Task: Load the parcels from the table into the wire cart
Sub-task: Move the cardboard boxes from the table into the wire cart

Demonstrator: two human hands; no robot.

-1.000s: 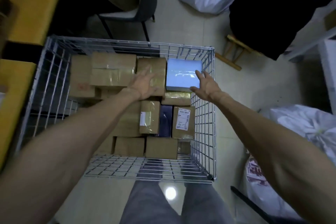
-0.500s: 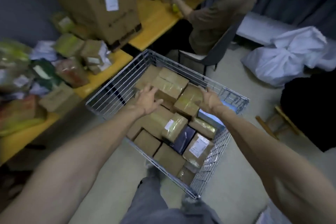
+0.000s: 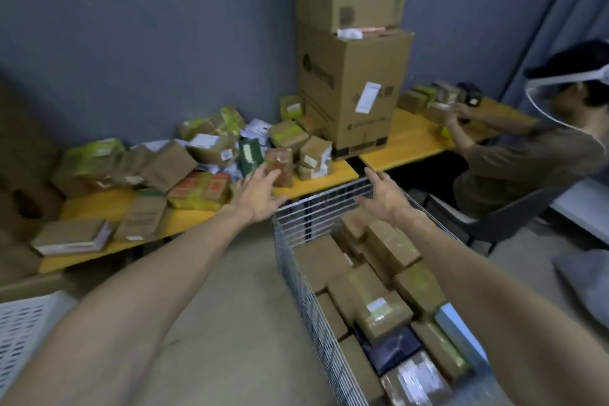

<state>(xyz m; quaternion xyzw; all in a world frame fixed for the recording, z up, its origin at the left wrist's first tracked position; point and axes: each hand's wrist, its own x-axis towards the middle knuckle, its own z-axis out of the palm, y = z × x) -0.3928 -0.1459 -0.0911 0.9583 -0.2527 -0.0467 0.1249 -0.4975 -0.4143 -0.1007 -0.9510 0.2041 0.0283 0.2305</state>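
Head camera has you between loads: both hands are empty and stretched toward the yellow-topped table at left centre of the frame.

Your left hand hangs with fingers straight and spread, holding nothing. Its fingertips are at the lower edge of the small reddish-brown wrapped parcel standing near the table's front edge; whether they touch it cannot be told. Your right hand is also empty, fingers loosely spread, above the far rim of the silver wire cart at lower centre.

The cart already holds a packed layer of brown taped cardboard boxes. Many more remain in the heap of brown and green-taped parcels across the table, so the job looks roughly midway at best.

Your next move is probably the pick. Close your left fingers round the reddish-brown parcel and bring the right hand across to steady it or take a neighbour. Lift clear of the heap so nothing slides off the edge. Then set it into a gap among the boxes.
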